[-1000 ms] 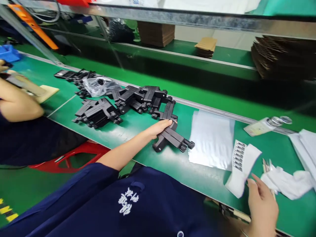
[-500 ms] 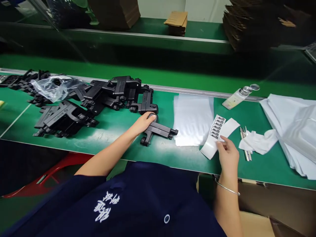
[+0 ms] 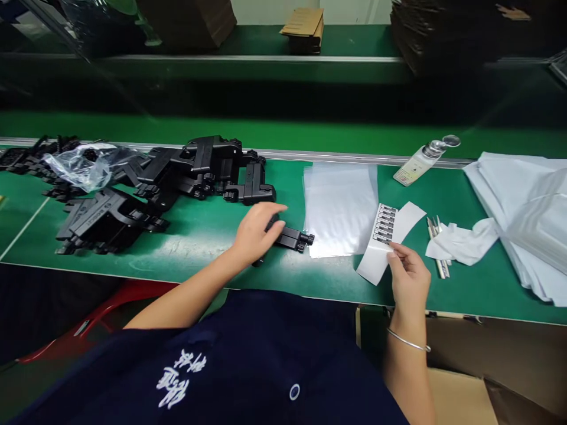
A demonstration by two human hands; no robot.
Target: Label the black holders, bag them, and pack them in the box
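My left hand (image 3: 257,233) is over a black plastic bracket (image 3: 290,238), thumb and forefinger spread apart above it; the hand hides much of the part. Its knobbed end sticks out to the right, close to a stack of clear plastic bags (image 3: 341,206). With thumb and fingertips pressed together, my right hand (image 3: 410,274) pinches at the lower edge of the printed labels on a white label strip (image 3: 374,264). Black-and-white labels (image 3: 384,223) run in a column along that strip. The strip's other end curls up to the right.
Similar black brackets (image 3: 110,215) are heaped on the left, with a crumpled clear bag (image 3: 82,168) behind. A bottle with a metal top (image 3: 420,160) stands at the back right. Pens (image 3: 443,268), a white cloth (image 3: 469,242) and white sheets (image 3: 500,200) lie farther right.
My left hand has loosened from the bracket, its thumb and forefinger now spread. My right fingertips have come up to the lowest printed label. The view has shifted slightly.
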